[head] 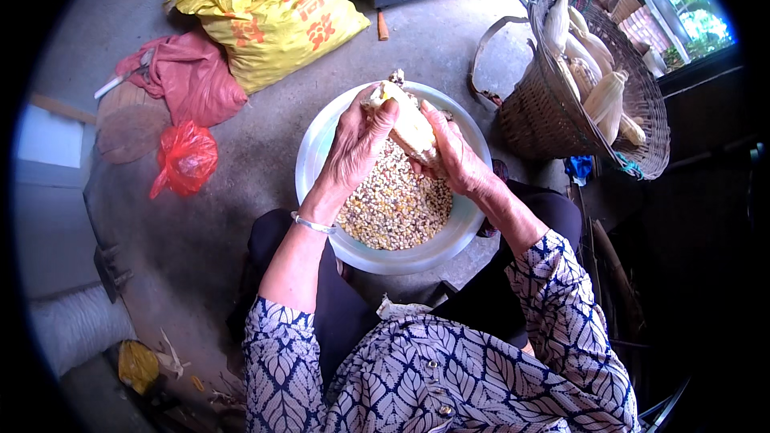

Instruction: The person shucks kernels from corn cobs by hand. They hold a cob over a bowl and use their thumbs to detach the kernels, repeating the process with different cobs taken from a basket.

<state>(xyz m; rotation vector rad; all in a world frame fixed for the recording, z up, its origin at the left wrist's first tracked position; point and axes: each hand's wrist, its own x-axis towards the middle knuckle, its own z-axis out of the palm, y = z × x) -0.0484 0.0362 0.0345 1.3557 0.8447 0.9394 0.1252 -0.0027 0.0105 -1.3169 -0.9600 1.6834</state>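
A pale ear of corn (411,124) is held between both hands over a wide metal basin (391,264). My left hand (361,132), with a bracelet at the wrist, grips its upper left end, the thumb lying on the cob. My right hand (454,153) closes round its lower right end, thumb on top and fingers partly hidden beneath. Part of the cob's surface looks bare, while kernels show near the lower end. Loose corn kernels (391,210), pale, yellow and dark, cover the basin's bottom. A darker piece (396,76) shows at the basin's far rim.
At the right a wicker basket (523,108) holds several ears of corn in husks (604,99). Upper left lie a full yellow woven sack (283,18), a reddish cloth sack (201,81), a round wooden board (129,126) and a red plastic bag (187,156).
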